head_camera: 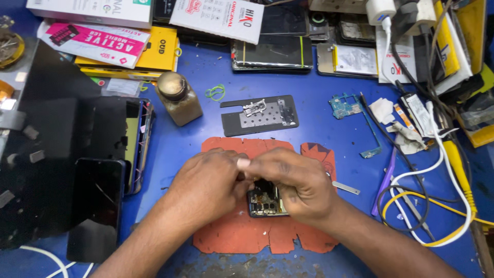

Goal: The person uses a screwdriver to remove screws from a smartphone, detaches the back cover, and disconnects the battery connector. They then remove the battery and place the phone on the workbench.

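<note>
Hands: left [208, 183], right [298, 180] knuckles-up, fingertips meeting over opened phone [265, 201].

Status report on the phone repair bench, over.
Left hand and right hand both pinching at opened phone. Phone lies on orange mat. Metal plate and glass bottle stand clear behind.

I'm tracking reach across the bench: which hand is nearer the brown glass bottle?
Left. The left hand lies just below and right of the brown glass bottle; the right hand is farther right, over the opened phone.
</note>
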